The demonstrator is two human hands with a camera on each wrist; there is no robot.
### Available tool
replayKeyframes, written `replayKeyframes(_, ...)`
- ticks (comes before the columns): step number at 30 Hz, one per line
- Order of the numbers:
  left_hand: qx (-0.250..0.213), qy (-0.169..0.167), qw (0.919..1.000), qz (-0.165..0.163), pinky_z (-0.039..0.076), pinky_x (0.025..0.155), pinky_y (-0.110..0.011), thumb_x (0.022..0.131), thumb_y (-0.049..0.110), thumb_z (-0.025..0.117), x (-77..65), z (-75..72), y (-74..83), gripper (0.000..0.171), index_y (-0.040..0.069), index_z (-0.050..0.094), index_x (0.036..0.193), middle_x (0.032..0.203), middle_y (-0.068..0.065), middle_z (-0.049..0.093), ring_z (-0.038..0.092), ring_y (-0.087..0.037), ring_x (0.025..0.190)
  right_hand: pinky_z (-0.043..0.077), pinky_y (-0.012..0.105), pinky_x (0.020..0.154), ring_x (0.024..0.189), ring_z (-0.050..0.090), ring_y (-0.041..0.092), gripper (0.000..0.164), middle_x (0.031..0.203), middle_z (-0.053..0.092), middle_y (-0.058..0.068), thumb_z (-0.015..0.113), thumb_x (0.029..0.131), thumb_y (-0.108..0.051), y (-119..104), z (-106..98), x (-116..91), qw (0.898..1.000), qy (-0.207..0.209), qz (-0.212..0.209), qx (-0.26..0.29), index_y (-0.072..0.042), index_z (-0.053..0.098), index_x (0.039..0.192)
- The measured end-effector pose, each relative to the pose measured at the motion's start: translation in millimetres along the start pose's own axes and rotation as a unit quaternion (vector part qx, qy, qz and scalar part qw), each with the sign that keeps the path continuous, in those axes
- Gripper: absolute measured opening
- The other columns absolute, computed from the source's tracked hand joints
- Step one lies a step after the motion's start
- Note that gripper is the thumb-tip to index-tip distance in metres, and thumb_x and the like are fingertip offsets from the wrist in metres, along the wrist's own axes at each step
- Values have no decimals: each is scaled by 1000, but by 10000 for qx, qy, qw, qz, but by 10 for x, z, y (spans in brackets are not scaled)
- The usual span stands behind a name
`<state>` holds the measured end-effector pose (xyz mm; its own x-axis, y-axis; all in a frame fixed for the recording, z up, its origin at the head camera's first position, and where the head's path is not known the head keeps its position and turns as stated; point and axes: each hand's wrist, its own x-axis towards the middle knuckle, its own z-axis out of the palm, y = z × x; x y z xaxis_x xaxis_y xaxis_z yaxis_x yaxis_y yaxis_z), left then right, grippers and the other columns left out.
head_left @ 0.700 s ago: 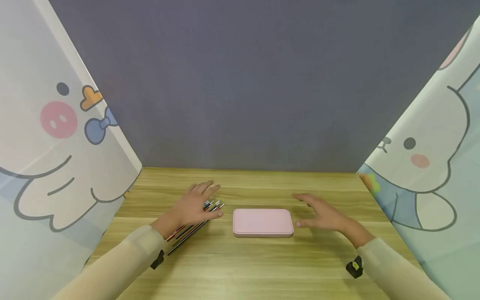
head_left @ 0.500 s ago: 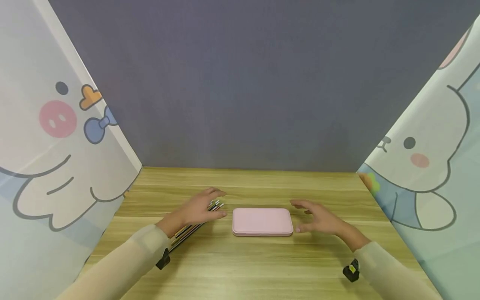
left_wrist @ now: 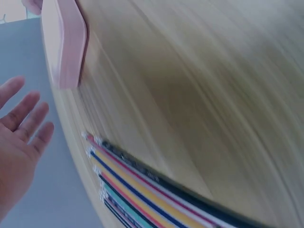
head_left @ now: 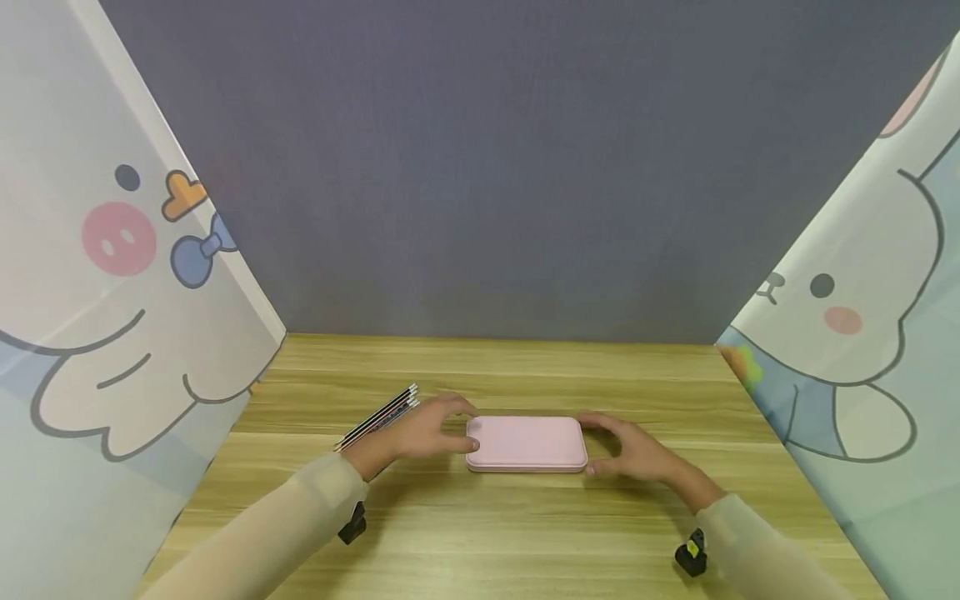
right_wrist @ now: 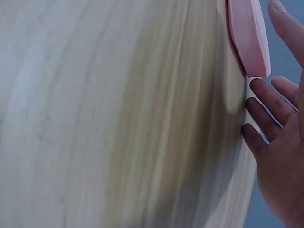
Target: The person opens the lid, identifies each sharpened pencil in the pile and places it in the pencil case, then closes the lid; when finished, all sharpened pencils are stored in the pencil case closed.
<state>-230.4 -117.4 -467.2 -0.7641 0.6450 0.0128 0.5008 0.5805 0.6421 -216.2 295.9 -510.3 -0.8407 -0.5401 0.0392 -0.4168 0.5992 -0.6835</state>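
Observation:
A pink pencil case (head_left: 527,444), closed and rectangular with rounded corners, lies flat on the wooden table. At its left end is my left hand (head_left: 422,431), thumb and fingers spread apart; in the head view the thumb tip overlaps the case's edge. The left wrist view shows those fingers apart from the case (left_wrist: 71,42). My right hand (head_left: 639,452) stands at the other end, fingers slightly bent, thumb by the near corner. Whether its fingertips touch the case cannot be told. Several pencils (head_left: 378,417) lie in a slanted bundle behind and beneath the left forearm, partly hidden.
The wood-grain table (head_left: 517,533) ends at a dark grey panel (head_left: 495,183) at the back. Cartoon-printed panels stand at the left (head_left: 97,350) and right (head_left: 862,350). Each wrist carries a small black device.
My left hand has moved right, from over the pencils to the case's left end, uncovering the pencils' far ends. The right hand has shifted slightly left and nearer to the case.

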Motion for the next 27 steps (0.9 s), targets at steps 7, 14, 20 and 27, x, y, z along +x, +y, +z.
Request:
replayKeyframes(7,15,-184,9997,164,51,96,-40,89,51,73,140,143,118,54,14,70,129,127,2,66,62,-18,111,35,53,116,142,48,31,86,148,58,2,90,76,-46,45,41,3,9999,69,97,46,-14,54,148)
replayKeyframes(14,316,-326,9983,363,49,100,-35,88,45,75,264,256,189,46,16,74,124,122,4,67,61,-15,115,30,62,116,144,44,38,87,152,54,8,90,76,-43,62,76,29,9997,67,93,201,-12,52,149)
replayKeyframes(20,766,-408,9954,404,47,107,-38,87,41,76,346,309,256,42,17,75,122,127,3,67,59,-20,124,30,62,117,144,43,37,90,152,53,6,91,74,-47,79,115,41,9998,125,173,51,-15,52,149)
replayKeyframes(27,1109,-395,9916,534,46,108,-40,88,34,77,396,341,274,35,16,77,118,127,3,67,57,-23,127,34,63,113,140,45,38,96,151,53,9,93,70,-49,23,154,22,9986,344,342,-188,-12,51,149)
